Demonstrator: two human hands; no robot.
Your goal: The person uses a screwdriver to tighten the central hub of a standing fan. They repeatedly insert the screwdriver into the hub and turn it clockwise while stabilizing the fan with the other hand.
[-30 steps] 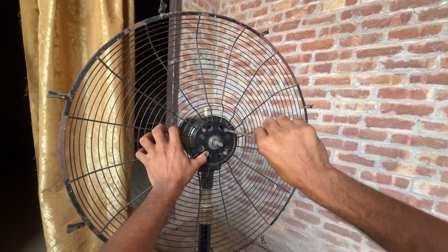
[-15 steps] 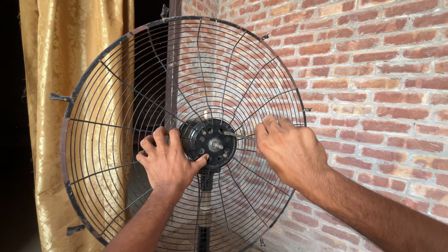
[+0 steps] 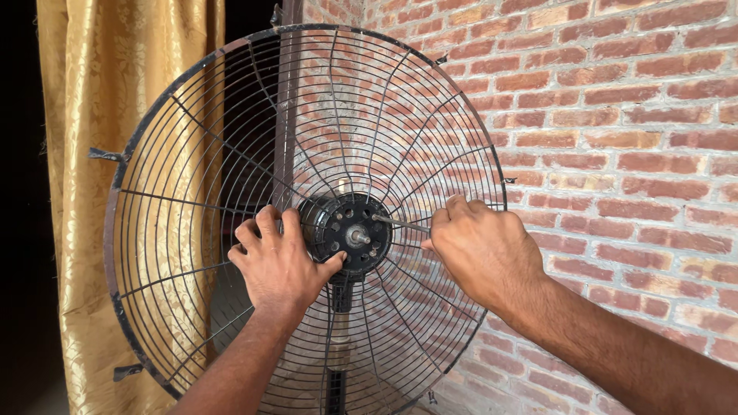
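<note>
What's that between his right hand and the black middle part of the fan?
A thin metal tool shaft runs from the right hand to the black hub, across the wire guard; the head view shows it.

The fan guard (image 3: 231,192) is made of thin dark metal wire, its paint worn matt and rubbed bare in patches along the rim, and the black hub (image 3: 347,234) at its middle is seen as dull metal with a brighter steel shaft. A slim, shiny metal tool shaft (image 3: 400,224) is gripped in the right hand (image 3: 484,253) at 3 o'clock of the hub. Rough, matt red brick (image 3: 630,138) is shown toward 2 o'clock, and a glossy, golden cloth curtain (image 3: 92,92) toward 10 o'clock.
</note>
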